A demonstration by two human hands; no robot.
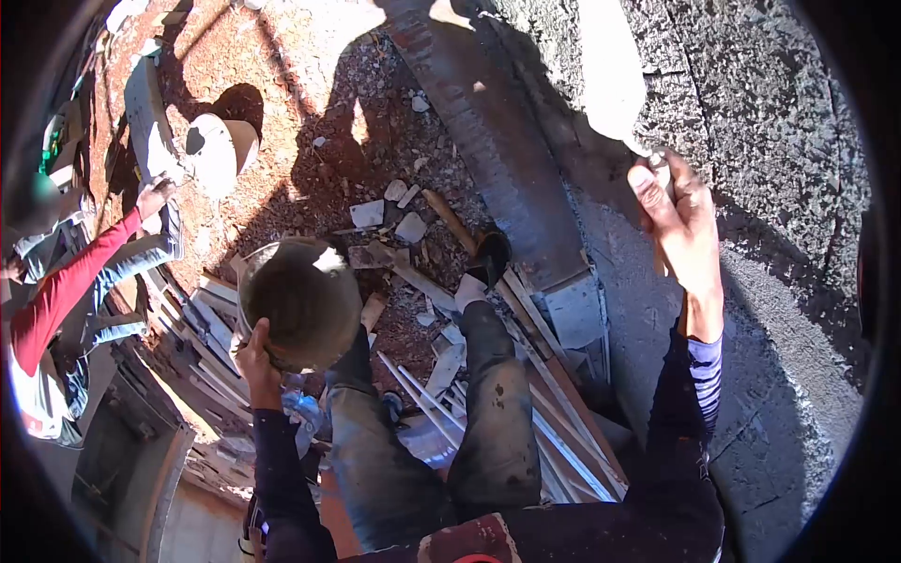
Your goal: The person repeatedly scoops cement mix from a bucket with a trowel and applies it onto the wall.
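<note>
My left hand grips the rim of a round mortar pan, its thumb over the edge. The inside of the pan is dark, with a sunlit patch near the top; how much it holds I cannot make out. My right hand is closed around the handle of a trowel. The trowel's blade glares white in the sun and lies over the rough grey mortar wall; whether it touches the wall I cannot tell. Smoother, shaded grey mortar lies left of my right forearm.
A brownish beam-like ledge runs along the wall. Broken tile pieces, a wooden-handled tool and long strips lie around my legs. At left, a co-worker's red sleeve reaches towards a pale round container.
</note>
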